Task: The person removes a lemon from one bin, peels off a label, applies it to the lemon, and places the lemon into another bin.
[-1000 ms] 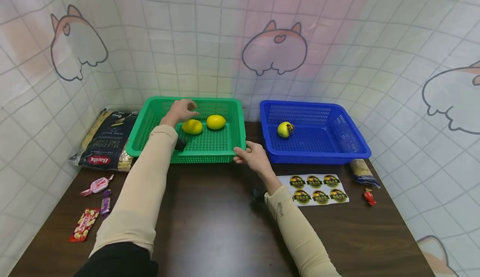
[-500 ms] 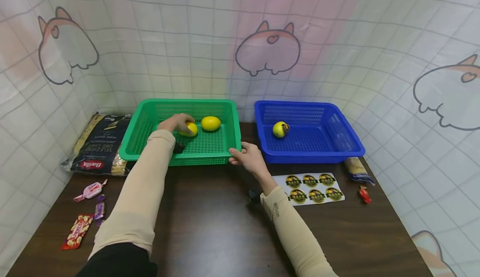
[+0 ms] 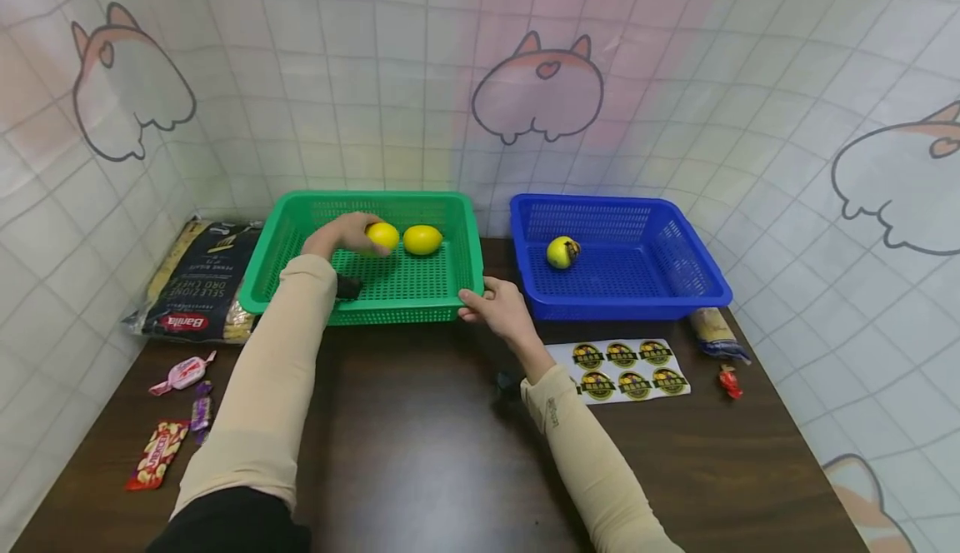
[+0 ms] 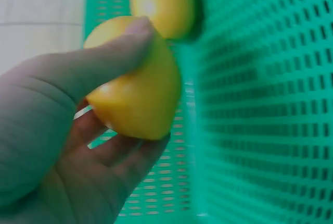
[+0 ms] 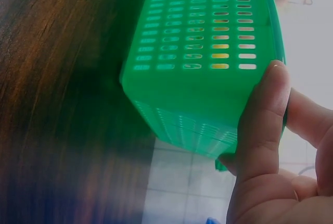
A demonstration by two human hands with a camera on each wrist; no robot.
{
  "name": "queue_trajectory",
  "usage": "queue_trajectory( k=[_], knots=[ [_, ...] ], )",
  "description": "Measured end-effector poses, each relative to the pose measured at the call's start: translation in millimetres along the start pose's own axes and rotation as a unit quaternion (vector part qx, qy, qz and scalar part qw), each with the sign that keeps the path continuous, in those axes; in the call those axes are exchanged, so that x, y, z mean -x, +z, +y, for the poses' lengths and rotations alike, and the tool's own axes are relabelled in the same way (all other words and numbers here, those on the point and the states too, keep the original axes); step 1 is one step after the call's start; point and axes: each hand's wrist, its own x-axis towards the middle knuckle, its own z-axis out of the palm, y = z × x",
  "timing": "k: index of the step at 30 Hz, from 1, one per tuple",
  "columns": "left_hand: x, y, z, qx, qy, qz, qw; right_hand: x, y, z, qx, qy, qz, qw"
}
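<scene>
My left hand (image 3: pixel 351 232) holds a yellow lemon (image 4: pixel 140 91) between thumb and fingers, inside the green basket (image 3: pixel 405 313). Just to its right lies another lemon (image 3: pixel 422 240), on the basket's slatted floor. In the left wrist view the two lemons overlap. My right hand (image 3: pixel 497 310) pinches the front right corner of the green basket, thumb on the outer side and fingers over the rim, as the right wrist view shows. A blue basket (image 3: pixel 615 311) to the right contains one round yellow-green fruit (image 3: pixel 561 252) with a dark brown patch.
A large pasta bag (image 3: pixel 210 282) leans by the green basket's left side. Several wrapped candies (image 3: pixel 180 374) lie at the table's left. A sticker sheet (image 3: pixel 633 370) sits before the blue basket, with a small packet (image 3: pixel 716 335) and a red candy (image 3: pixel 730 381) further right.
My left hand has come down onto the left lemon, gripped it and lifted it slightly. The right hand keeps its hold on the basket corner. The head view has shifted a little.
</scene>
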Motion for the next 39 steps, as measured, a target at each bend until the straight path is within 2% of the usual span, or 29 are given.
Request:
queue_trajectory(
  k=[5,9,15,20,24,29,32,34,36,39],
  knots=[
    [14.3,-21.6,13.1,0.039,0.035,0.066,0.9964,-0.4,-1.1,-3.4,-0.004,0.003,0.004,1.0],
    [27.8,-29.5,20.7,0.065,0.059,0.105,0.9905,1.1,0.0,-2.4,-0.006,0.006,-0.005,1.0],
    [42.3,-28.7,34.9,0.118,0.096,0.128,0.98,2.8,-2.5,0.9,0.013,0.003,0.003,1.0],
    [59.7,-19.6,46.0,0.15,0.127,0.151,0.9688,3.0,-5.1,-1.0,0.059,0.0,0.004,0.998],
    [76.6,-8.2,55.7,0.205,0.147,0.161,0.9543,10.7,-13.6,-6.7,0.107,0.002,0.011,0.994],
    [94.9,14.2,70.1,0.26,0.181,0.173,0.9326,27.3,-34.0,-10.8,0.183,-0.003,0.015,0.983],
    [104.0,34.6,77.1,0.291,0.205,0.162,0.9203,37.7,-47.9,-4.8,0.208,-0.004,-0.007,0.978],
    [108.3,49.9,81.1,0.314,0.219,0.14,0.9132,44.6,-58.0,1.8,0.231,-0.005,-0.029,0.973],
    [112.1,65.2,84.6,0.321,0.228,0.115,0.9119,50.8,-67.8,8.7,0.262,-0.012,-0.045,0.964],
    [117.8,87.5,88.0,0.309,0.233,0.076,0.9189,59.6,-81.4,16.7,0.316,-0.02,-0.069,0.946]
  ],
)
